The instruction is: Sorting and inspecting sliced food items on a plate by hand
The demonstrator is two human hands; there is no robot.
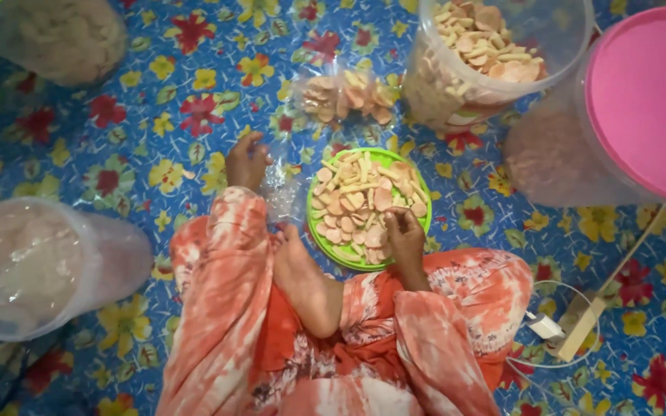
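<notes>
Your right hand [405,231] sits on the near right edge of the green plate [418,196], fingers curled down into the pile of crackers [364,202], pinching what looks like one or two pieces; the exact grip is hidden under the knuckles, so I cannot tell how many. Your left hand [246,162] is off to the left of the plate, fingers closed loosely on the top of a clear plastic bag [283,189] that lies crumpled between that hand and the plate rim. So the bag is just beside the plate on its left, and the right hand is the nearer one to the crackers, already touching them. The bag's mouth is hard to make out, clear film over the flowered mat [194,77]. A filled bag of crackers [348,96] lies beyond the plate, well apart from both hands. A clear tub [495,54] of the same crackers stands up right, next to a pink-lidded tub [645,100], cut off by the frame. Two more tubs at left are blurred. Your bare foot [298,266] rests just below the plate.
</notes>
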